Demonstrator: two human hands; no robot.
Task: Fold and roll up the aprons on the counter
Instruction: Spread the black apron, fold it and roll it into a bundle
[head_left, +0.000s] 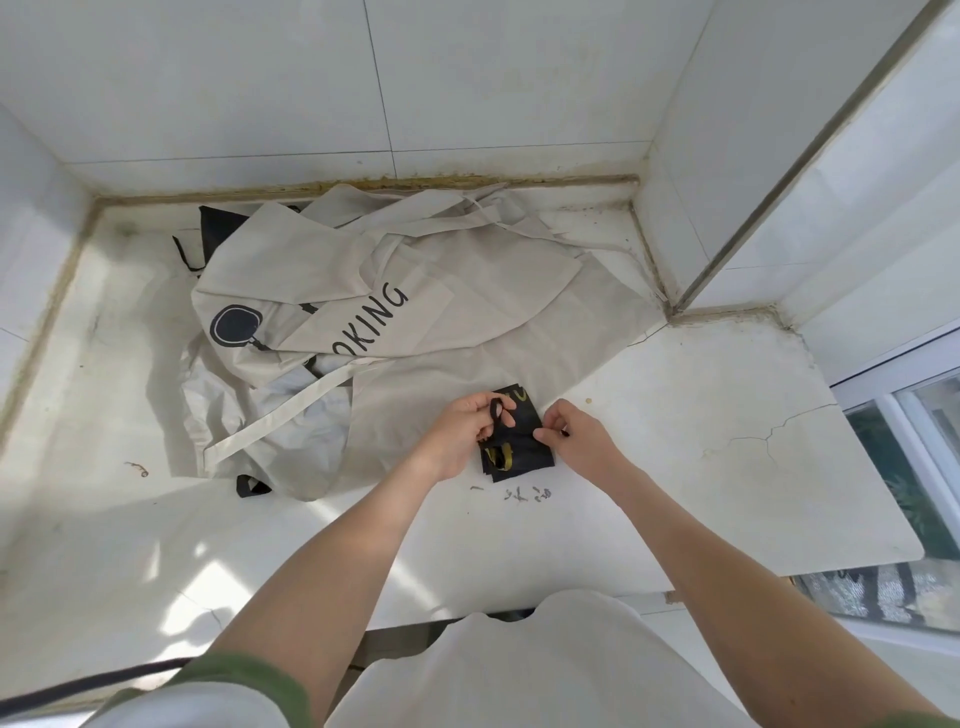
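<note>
A black apron (519, 447) with yellow markings lies folded into a small packet on the white counter (701, 415). My left hand (462, 431) grips its black strap, which loops over my fingers at the packet's left edge. My right hand (576, 431) pinches the packet's right edge. Behind them a heap of beige aprons (441, 291) lies unfolded, one printed with black letters and a round dark emblem. A dark apron (218, 223) pokes out at the heap's far left.
Tiled walls close the counter at the back, left and right. A window (914, 467) sits beyond the right edge. Small scraps (524, 493) lie just in front of the packet. A black cord (88, 680) crosses the lower left.
</note>
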